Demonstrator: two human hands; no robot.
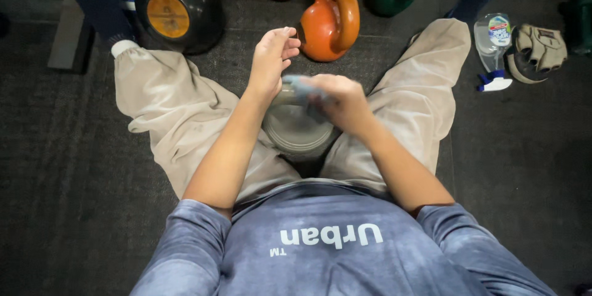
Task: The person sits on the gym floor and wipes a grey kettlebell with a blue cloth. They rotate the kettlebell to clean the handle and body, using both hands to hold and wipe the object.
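grey kettlebell (298,132) on dark floor (74,166) between the legs, frame centre | right hand (339,100) grip pinching a blue-grey cloth (303,88) on its top | left hand (271,61) at 11 o'clock, fingers loosely spread, touching handle | orange kettlebell (330,21) at 12 | spray bottle (493,49) at 2

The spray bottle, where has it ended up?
In the head view the spray bottle lies on its side on the dark floor at the person's right, just outside the right leg and beside a pair of tan gloves.
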